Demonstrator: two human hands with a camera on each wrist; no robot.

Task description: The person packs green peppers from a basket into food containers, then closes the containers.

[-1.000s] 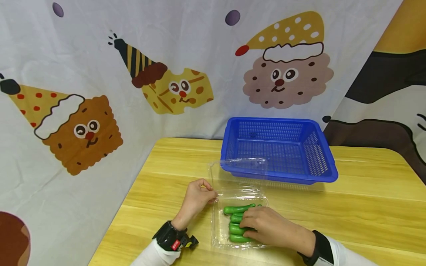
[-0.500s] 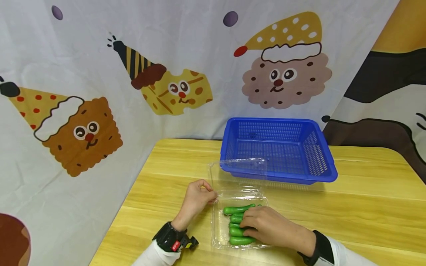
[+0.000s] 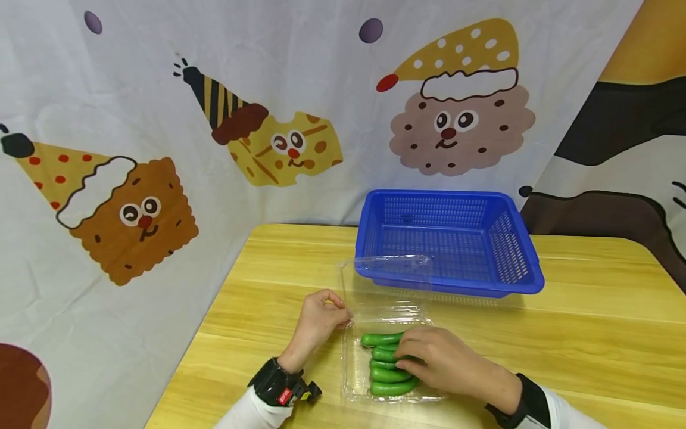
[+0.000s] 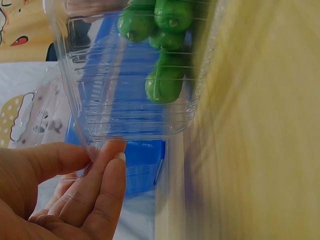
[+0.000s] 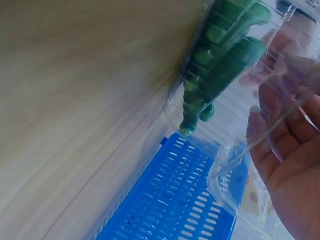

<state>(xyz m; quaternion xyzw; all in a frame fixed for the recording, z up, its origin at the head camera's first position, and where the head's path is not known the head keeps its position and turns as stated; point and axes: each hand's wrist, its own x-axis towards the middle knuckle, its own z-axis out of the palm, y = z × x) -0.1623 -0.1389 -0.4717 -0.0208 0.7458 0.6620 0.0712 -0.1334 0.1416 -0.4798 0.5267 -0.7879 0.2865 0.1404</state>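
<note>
A clear plastic clamshell container (image 3: 352,372) lies on the table, its lid (image 3: 383,286) folded back and overlapping the basket's front in the head view. Several small green cucumbers (image 3: 390,375) lie crosswise in its base, stacked in a column. My left hand (image 3: 318,322) pinches the container's left edge near the hinge between thumb and fingertips. Over the right part of the base is my right hand (image 3: 447,363), fingers loosely bent above the cucumbers and covering their right ends. In the right wrist view, its fingers (image 5: 282,142) reach past the clear rim, with no cucumber seen between them.
Behind the container stands a blue perforated plastic basket (image 3: 445,285) near the back of the wooden table (image 3: 257,280). A white cloth (image 3: 300,53) printed with cartoon biscuits and cheese hangs behind and to the left.
My right hand has shifted slightly right and up off the cucumbers, showing more of the lower ones. The container has moved a little to the right. My left hand keeps its pinch.
</note>
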